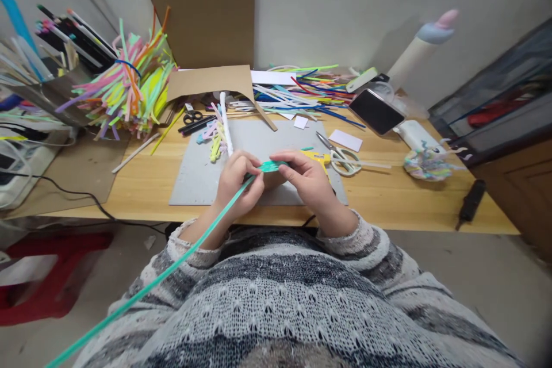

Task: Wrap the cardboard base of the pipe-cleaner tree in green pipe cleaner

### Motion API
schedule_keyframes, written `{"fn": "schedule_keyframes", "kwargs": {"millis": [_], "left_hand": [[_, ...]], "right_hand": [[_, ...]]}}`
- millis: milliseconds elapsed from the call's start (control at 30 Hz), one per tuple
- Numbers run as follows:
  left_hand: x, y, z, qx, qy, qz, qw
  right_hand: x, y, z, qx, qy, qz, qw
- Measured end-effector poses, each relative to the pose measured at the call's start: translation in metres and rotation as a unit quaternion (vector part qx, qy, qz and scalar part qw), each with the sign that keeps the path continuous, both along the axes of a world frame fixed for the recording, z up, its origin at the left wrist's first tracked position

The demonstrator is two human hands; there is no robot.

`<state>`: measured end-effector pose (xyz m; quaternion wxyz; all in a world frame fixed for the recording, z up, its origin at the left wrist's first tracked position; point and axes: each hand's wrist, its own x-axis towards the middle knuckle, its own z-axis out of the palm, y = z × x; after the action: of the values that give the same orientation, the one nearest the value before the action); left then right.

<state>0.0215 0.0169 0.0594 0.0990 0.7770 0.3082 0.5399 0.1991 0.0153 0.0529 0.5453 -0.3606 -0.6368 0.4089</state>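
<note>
Between my two hands is a green pipe cleaner (190, 251), bunched into a small folded shape at its upper end. From there its long tail slants down past my left forearm to the lower left. My left hand (242, 183) pinches it where the tail leaves the folded part. On the other side, the fingers and thumb of my right hand (308, 180) are closed on the folded end. Both hands hover above the grey cutting mat (190, 184). Under them, partly hidden, a brown piece (276, 187) shows. Beside my right hand lies a yellow glue gun (318, 157).
White-handled scissors (345, 162) lie right of the mat, near small white cards (345, 140). A phone (376, 111) leans at the back right. Bundled pipe cleaners (129, 80) stand at the left; loose ones (297, 95) lie along the wall. A black cord (97, 204) crosses the left side.
</note>
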Motion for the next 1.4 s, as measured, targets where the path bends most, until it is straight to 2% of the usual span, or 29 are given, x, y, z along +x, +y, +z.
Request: {"fn": "schedule_keyframes", "kwargs": {"millis": [100,200,500,900,1200,1400], "left_hand": [[-0.001,-0.002,-0.001,0.002,-0.005,-0.011,1.0],[-0.001,-0.003,-0.003,0.001,-0.012,-0.024,1.0],[-0.001,-0.007,-0.005,0.011,-0.019,-0.032,0.999],[-0.001,-0.005,-0.006,0.01,-0.019,-0.04,0.999],[-0.002,-0.005,-0.005,0.012,-0.025,-0.051,0.998],[-0.002,-0.005,-0.006,0.012,-0.016,-0.056,0.998]], "right_hand": [[0.001,0.001,-0.01,-0.058,0.074,0.055,0.994],[0.004,0.0,-0.015,-0.064,0.093,0.084,0.99],[0.001,-0.006,-0.008,0.002,0.02,0.059,0.998],[-0.006,-0.009,-0.006,-0.03,0.048,0.028,0.998],[0.001,-0.007,-0.009,-0.047,0.095,0.104,0.989],[-0.007,-0.01,-0.004,-0.005,0.012,0.047,0.999]]}}
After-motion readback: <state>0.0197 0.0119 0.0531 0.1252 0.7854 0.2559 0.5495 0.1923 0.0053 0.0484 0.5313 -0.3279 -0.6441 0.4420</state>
